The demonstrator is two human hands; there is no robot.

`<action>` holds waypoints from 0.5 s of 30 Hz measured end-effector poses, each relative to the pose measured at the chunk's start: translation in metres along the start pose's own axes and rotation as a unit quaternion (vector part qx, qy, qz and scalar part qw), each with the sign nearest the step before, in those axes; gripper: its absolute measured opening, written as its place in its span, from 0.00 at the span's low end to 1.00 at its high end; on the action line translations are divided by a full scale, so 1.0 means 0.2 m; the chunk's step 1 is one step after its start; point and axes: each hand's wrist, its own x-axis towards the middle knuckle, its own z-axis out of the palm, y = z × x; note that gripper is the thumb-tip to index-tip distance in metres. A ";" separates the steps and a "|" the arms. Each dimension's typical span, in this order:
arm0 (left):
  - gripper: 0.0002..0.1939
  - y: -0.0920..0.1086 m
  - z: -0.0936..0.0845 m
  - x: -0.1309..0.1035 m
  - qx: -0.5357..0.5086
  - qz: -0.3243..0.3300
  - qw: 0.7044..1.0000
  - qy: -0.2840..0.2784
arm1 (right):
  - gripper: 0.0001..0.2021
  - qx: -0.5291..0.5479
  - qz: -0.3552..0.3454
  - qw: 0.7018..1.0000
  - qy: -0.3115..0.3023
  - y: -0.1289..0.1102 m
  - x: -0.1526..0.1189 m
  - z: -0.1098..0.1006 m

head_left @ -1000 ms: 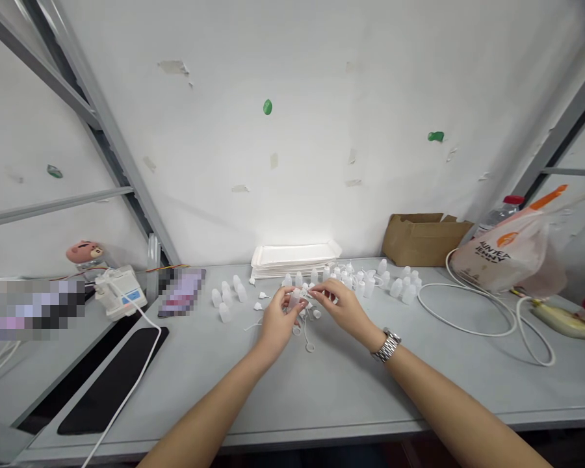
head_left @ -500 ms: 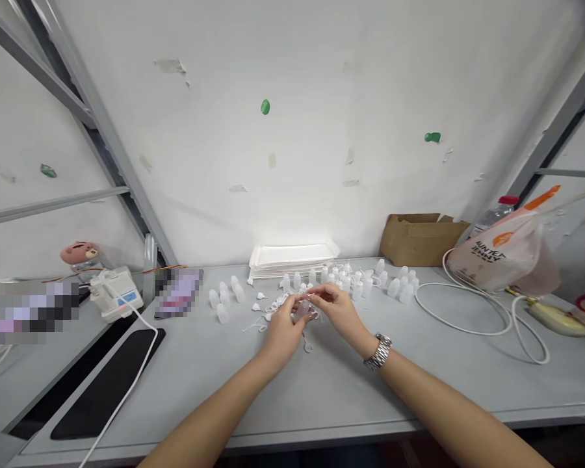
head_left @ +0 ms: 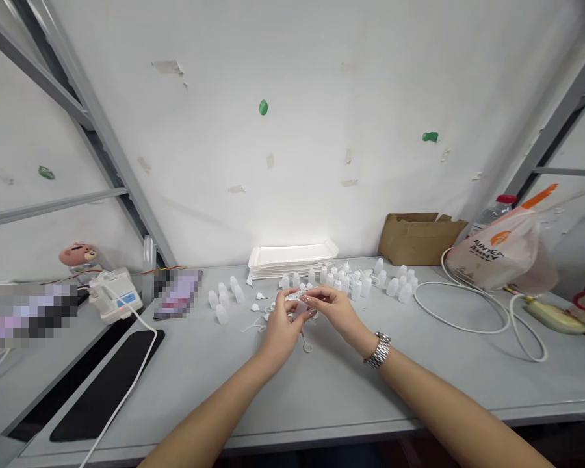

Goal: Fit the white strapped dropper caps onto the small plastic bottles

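Observation:
Between the fingers of my left hand (head_left: 281,335) is a small translucent plastic bottle (head_left: 302,308), held just above the table. My right hand (head_left: 340,313), with a metal watch at the wrist, pinches at the top of the same bottle; its fingertips hide what sits there. Below the hands a white ring on a strap (head_left: 307,347) shows. Loose white caps with straps (head_left: 260,296) lie behind and left of my left hand. A few similar bottles (head_left: 221,314) are grouped on the left, and many more bottles (head_left: 366,286) stand behind and right of my right hand.
White trays (head_left: 292,255) are stacked against the wall, beside a cardboard box (head_left: 422,237). To the right are a looped white cable (head_left: 461,333) and a plastic bag (head_left: 500,250). A phone (head_left: 179,294), a power strip (head_left: 116,296) and a black mat (head_left: 108,383) lie left.
My left fingers have shifted around the bottle, with the index finger raised more. My right hand stays at the bottle's top. The view has moved slightly.

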 end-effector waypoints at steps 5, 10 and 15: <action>0.24 0.00 0.00 0.01 -0.036 0.004 0.999 -0.012 | 0.13 0.087 0.043 0.994 -0.054 0.00 0.00 -0.02; 0.25 -0.02 0.00 0.01 -0.062 0.012 0.998 -0.022 | 0.15 0.101 0.040 0.993 -0.040 0.01 0.01 -0.02; 0.24 0.00 0.00 0.00 -0.049 0.010 0.998 -0.033 | 0.13 0.083 0.033 0.995 -0.051 -0.02 0.00 -0.01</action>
